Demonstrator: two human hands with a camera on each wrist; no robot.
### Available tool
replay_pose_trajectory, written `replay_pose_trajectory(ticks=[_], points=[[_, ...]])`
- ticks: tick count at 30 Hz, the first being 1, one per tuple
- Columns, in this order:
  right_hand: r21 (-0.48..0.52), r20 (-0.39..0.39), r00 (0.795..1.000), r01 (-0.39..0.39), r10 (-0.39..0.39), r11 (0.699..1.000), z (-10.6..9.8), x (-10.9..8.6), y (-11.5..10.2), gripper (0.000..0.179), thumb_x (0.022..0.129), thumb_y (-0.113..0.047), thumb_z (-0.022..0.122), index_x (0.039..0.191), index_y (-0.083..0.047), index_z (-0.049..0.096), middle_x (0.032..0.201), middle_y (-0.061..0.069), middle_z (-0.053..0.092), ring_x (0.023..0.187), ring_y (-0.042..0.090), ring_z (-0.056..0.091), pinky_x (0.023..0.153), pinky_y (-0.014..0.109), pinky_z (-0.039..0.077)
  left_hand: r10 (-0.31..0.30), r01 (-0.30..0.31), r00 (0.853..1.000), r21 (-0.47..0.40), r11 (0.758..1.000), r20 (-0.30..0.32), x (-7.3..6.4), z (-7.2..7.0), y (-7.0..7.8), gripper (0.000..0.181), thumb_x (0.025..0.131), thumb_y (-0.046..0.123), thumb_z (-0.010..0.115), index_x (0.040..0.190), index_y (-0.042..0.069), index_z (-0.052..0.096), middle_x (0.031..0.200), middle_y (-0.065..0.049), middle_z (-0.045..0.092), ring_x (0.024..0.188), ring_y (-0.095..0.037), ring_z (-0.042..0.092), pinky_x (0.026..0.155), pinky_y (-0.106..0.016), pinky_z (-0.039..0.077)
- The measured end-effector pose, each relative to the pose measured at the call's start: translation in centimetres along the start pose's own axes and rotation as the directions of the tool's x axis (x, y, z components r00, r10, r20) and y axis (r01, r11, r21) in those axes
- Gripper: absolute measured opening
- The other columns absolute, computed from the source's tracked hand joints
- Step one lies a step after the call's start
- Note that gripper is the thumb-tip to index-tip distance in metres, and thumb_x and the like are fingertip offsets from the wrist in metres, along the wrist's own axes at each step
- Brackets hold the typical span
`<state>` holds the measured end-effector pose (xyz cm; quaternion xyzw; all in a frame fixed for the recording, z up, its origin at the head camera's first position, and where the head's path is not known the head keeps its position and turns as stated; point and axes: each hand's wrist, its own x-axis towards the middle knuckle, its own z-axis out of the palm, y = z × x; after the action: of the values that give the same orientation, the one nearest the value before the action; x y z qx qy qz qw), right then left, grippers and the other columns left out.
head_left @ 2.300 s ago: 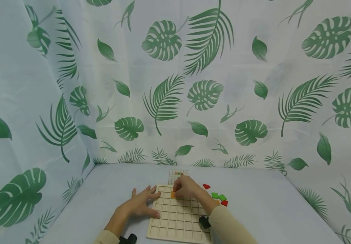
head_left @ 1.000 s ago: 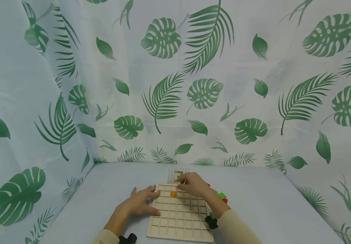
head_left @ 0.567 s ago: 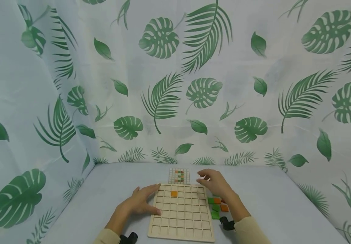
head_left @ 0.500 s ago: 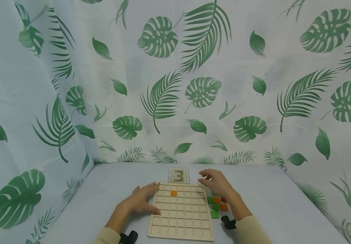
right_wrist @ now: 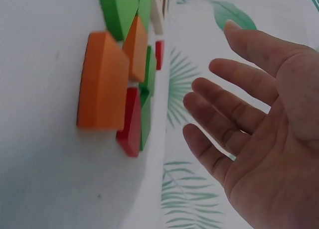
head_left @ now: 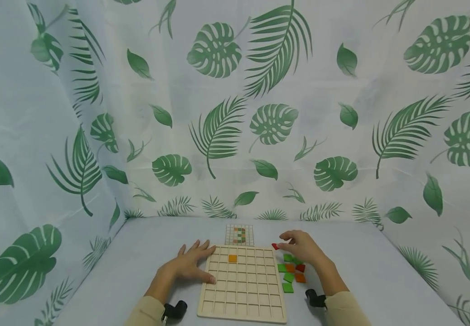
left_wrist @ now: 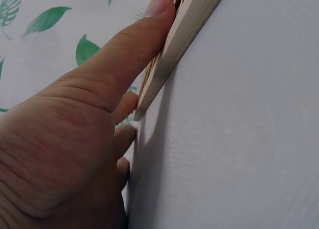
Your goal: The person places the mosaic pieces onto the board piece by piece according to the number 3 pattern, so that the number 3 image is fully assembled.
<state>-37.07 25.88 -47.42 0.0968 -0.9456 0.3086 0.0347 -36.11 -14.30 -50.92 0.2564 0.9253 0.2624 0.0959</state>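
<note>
My left hand lies at the left edge of a wooden grid board, its thumb on the rim and its fingers spread. The thumb on the board's edge also shows in the left wrist view. One orange square tile sits in a cell of the board's second row. My right hand hovers beyond the board's far right corner, close to a red piece. In the right wrist view the right hand has loosely bent fingers with nothing between them.
Right of the board lie several loose green tiles, orange tiles and another red piece. A small gridded pattern card lies behind the board. A leaf-print curtain stands behind the white table.
My right hand has left the orange tile in its cell and moved right, off the board, uncovering the card and loose tiles. My left fingers have spread slightly at the board's edge.
</note>
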Motion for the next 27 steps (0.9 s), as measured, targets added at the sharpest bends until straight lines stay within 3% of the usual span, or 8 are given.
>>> replay_pose_trajectory(ticks=[8,14,19,27], points=[[-0.012,0.032,0.999,-0.042,0.043,0.999,-0.2,-0.4,1.1,0.037,0.094,-0.03,0.078,0.122,-0.006,0.075,0.109,0.005,0.072,0.089,0.017,0.06,0.074,0.033,0.055,0.041,-0.042,0.999,-0.032,0.999,-0.024,0.4,0.3,0.0,0.105,0.08,0.065,0.081,0.162,0.013,0.039,0.173,-0.012,0.023,0.162,-0.039,0.013,0.123,-0.076,-0.005],[-0.006,0.052,0.997,-0.054,0.054,0.999,-0.3,-0.4,1.9,0.038,0.095,-0.032,0.077,0.122,-0.006,0.075,0.108,0.006,0.071,0.09,0.019,0.06,0.075,0.034,0.056,0.032,-0.032,0.999,-0.021,0.999,-0.038,0.5,0.3,0.3,0.102,0.081,0.063,0.08,0.161,0.014,0.041,0.172,-0.01,0.029,0.161,-0.038,0.018,0.124,-0.074,-0.005],[0.003,0.07,0.994,-0.089,0.089,0.996,-0.4,-0.5,2.5,0.033,0.092,-0.025,0.08,0.119,-0.006,0.076,0.103,0.005,0.07,0.086,0.02,0.058,0.069,0.032,0.054,0.025,-0.026,0.999,-0.03,0.999,-0.045,0.5,0.5,0.4,0.099,0.083,0.063,0.079,0.16,0.014,0.042,0.171,-0.009,0.03,0.161,-0.037,0.019,0.125,-0.073,-0.006],[0.03,0.106,0.987,-0.122,0.118,0.992,-0.5,-0.7,2.5,0.027,0.086,-0.02,0.085,0.11,-0.007,0.08,0.096,0.004,0.069,0.08,0.019,0.058,0.066,0.031,0.052,0.015,-0.016,0.997,-0.016,1.0,-0.072,0.3,1.0,-0.2,0.096,0.085,0.064,0.077,0.16,0.015,0.043,0.171,-0.009,0.031,0.161,-0.036,0.02,0.125,-0.072,-0.006]])
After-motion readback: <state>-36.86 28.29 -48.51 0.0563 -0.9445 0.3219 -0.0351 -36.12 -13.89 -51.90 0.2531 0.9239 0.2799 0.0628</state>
